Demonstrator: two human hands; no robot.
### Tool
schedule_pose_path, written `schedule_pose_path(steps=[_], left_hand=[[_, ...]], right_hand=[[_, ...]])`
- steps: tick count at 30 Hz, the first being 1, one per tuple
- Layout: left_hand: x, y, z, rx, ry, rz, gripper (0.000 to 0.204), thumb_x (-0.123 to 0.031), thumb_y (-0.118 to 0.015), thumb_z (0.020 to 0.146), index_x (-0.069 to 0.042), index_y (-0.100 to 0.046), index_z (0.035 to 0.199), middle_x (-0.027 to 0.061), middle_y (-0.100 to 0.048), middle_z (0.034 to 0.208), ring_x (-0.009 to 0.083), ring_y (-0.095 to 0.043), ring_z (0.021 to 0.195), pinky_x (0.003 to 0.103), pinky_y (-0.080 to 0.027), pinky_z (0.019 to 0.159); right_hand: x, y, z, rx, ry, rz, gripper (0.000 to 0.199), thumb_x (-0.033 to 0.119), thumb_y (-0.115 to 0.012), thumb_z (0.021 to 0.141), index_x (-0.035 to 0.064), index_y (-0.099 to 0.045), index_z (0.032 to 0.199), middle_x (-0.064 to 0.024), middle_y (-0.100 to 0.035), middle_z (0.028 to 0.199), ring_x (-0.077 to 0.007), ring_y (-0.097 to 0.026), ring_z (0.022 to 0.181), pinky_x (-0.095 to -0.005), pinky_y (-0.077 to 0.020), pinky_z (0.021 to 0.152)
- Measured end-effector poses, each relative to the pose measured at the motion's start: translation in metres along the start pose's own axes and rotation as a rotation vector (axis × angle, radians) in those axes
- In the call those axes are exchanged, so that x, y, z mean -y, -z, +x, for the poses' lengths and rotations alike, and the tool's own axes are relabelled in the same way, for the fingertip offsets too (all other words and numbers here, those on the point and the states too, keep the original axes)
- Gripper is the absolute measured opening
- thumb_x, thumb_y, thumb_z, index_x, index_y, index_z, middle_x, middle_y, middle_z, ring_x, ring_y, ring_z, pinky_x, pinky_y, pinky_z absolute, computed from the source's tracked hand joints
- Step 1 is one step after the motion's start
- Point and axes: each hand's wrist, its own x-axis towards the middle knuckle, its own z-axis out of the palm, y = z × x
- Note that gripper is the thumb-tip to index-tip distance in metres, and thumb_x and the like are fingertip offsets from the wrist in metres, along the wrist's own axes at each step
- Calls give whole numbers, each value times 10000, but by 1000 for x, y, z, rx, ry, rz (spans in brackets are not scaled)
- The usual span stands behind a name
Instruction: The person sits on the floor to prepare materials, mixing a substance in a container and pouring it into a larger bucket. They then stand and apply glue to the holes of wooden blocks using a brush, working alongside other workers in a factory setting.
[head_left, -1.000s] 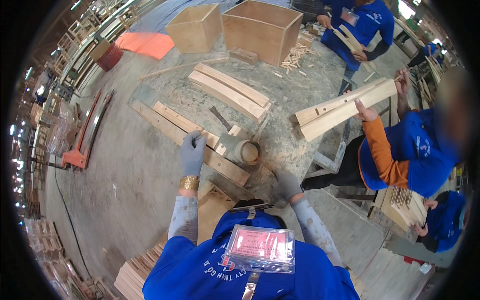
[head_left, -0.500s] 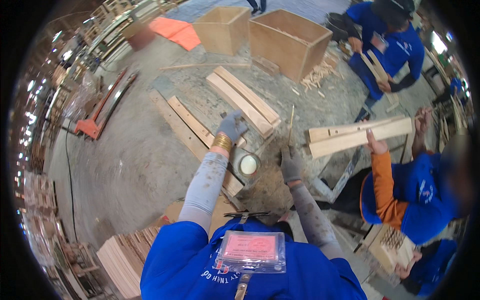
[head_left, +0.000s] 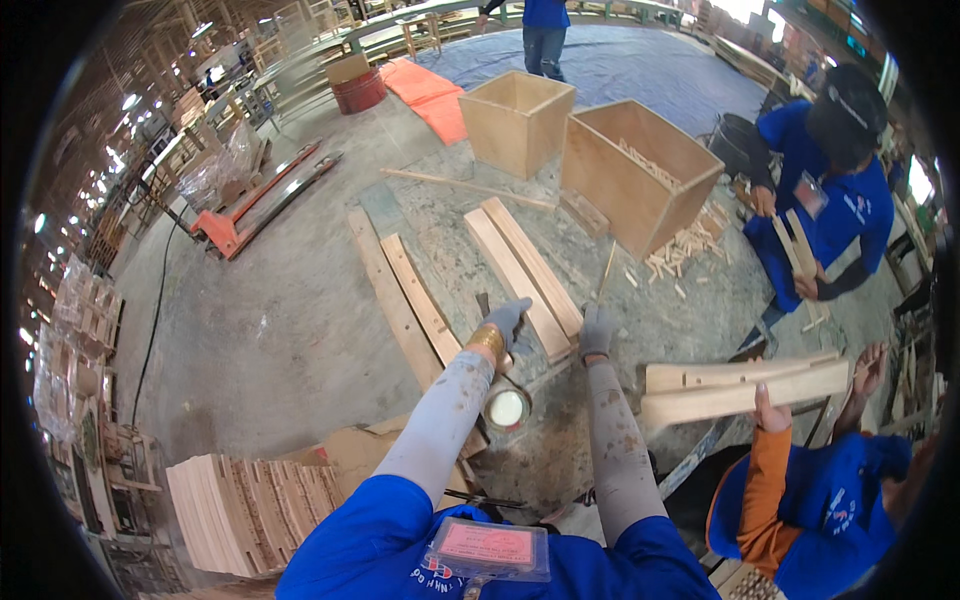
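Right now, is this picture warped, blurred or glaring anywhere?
Head view: fisheye warping, with a black surround and straight lines bowing near the rim; head view, upper left: a ceiling lamp glares white; head view, middle: the left hand and right hand look fairly sharp; head view, right: the pale boards seem a little soft at their left end.
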Motion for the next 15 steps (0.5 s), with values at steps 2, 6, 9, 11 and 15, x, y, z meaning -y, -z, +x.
schedule_pose_path(steps=[2, 6, 9, 11, 15], left_hand=[[1, -8, 0, 73, 22, -79, 536, -360, -624, 791, 0, -492, 1165, 202, -485, 1197, 337, -539, 973, 401, -492, 768], [-16, 6, 6, 125, -302, 339, 439, -323, -584, 827, 29, -521, 1080, 171, -590, 974, 296, -613, 770, 443, -527, 663], [-28, 29, 11, 67, -95, 209, 441, -347, -561, 839, 44, -542, 1043, 158, -611, 923, 263, -620, 781, 385, -528, 622], [-22, 28, 4, 74, -28, 176, 452, -364, -540, 849, 44, -546, 1044, 149, -617, 900, 247, -620, 773, 347, -518, 602], [-17, 20, 6, 165, -76, 163, 481, -391, -519, 856, 32, -545, 1081, 158, -613, 972, 248, -618, 792, 344, -513, 618]], right_hand=[[2, -8, 7, 53, -113, 68, 251, 228, -442, 868, 20, -580, 892, -204, -584, 785, -373, -561, 790, -419, -427, 689], [6, -23, 3, 44, -150, 37, 320, 285, -423, 880, 13, -590, 896, -228, -594, 817, -391, -559, 813, -428, -423, 710], [22, -32, 1, 135, -358, 46, 376, 324, -411, 890, -1, -594, 940, -252, -596, 846, -396, -564, 846, -432, -423, 729], [24, -29, -6, 128, -482, 66, 392, 335, -413, 890, -3, -593, 976, -258, -598, 861, -390, -570, 861, -428, -427, 737], [32, -26, -9, 108, -472, 83, 363, 307, -422, 888, 5, -585, 1005, -249, -598, 916, -392, -572, 865, -420, -438, 745]])
